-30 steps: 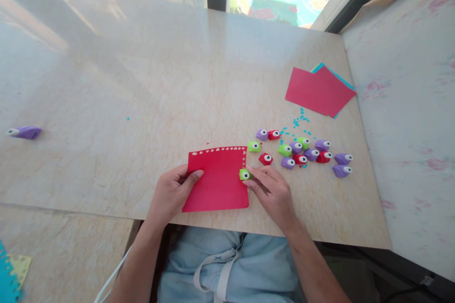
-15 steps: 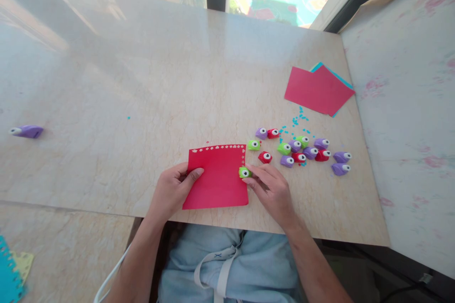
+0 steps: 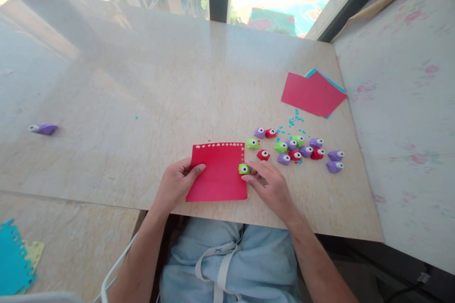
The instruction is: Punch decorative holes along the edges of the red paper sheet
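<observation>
A red sheet of paper (image 3: 216,175) lies near the front edge of the tabletop, with small shaped holes along its top edge and down the upper right edge. My left hand (image 3: 177,182) grips the sheet's left side, thumb on top and fingers partly hidden beneath. On the right edge sits a green craft punch (image 3: 244,169) with a star mark on its white button. My right hand (image 3: 268,184) pinches this punch between thumb and fingers. Just beyond it are another green punch (image 3: 252,144) and a red punch (image 3: 263,155).
Several purple, red and green punches (image 3: 306,151) cluster at the right, with blue paper bits (image 3: 292,122) scattered behind them. Red and blue sheets (image 3: 309,94) lie at the back right. A lone purple punch (image 3: 44,129) is far left; blue notched paper (image 3: 14,260) lies lower left.
The whole view has shifted slightly. Both hands keep their hold on the red paper and the green punch, and the punch stays at about the same place on the right edge.
</observation>
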Tool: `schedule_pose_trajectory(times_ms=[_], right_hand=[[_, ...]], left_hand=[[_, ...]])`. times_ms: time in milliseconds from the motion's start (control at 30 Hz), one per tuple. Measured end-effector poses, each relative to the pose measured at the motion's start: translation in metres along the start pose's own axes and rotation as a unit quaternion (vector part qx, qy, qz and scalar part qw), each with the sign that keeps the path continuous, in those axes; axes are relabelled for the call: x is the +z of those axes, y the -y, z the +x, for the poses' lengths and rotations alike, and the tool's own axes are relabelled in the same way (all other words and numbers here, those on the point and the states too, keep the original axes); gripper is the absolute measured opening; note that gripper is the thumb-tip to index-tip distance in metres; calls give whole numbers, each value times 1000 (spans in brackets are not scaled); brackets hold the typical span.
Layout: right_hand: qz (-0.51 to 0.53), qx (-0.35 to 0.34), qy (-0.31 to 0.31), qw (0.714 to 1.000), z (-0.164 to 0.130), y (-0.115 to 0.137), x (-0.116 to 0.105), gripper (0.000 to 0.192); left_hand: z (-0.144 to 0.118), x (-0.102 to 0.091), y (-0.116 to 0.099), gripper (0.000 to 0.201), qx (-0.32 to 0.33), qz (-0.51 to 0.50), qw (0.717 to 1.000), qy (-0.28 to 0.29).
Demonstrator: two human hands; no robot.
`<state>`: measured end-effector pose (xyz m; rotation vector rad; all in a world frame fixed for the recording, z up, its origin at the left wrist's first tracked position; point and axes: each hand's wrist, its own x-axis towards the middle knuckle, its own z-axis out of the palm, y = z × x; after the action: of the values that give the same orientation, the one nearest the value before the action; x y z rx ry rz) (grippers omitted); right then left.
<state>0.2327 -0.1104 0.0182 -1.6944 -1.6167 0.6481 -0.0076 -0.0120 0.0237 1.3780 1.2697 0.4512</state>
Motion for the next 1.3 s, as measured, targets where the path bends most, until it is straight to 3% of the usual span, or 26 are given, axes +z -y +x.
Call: schedule_pose_trajectory(times_ms=[200, 367, 600, 1300], right_hand=[[68, 90, 11, 994, 1, 2, -3, 44], [121, 178, 48, 975, 16, 10, -16, 38], [74, 231, 122, 962, 35, 21, -33, 39], [66, 258, 173, 948, 34, 20, -30, 40]], left_hand=[[1, 1, -1, 43, 7, -7, 1000, -3], [0, 1, 0, 44, 24, 0, 1000, -5], [0, 3, 4, 43, 35, -7, 999, -10], [1, 1, 4, 40, 56, 22, 998, -2]])
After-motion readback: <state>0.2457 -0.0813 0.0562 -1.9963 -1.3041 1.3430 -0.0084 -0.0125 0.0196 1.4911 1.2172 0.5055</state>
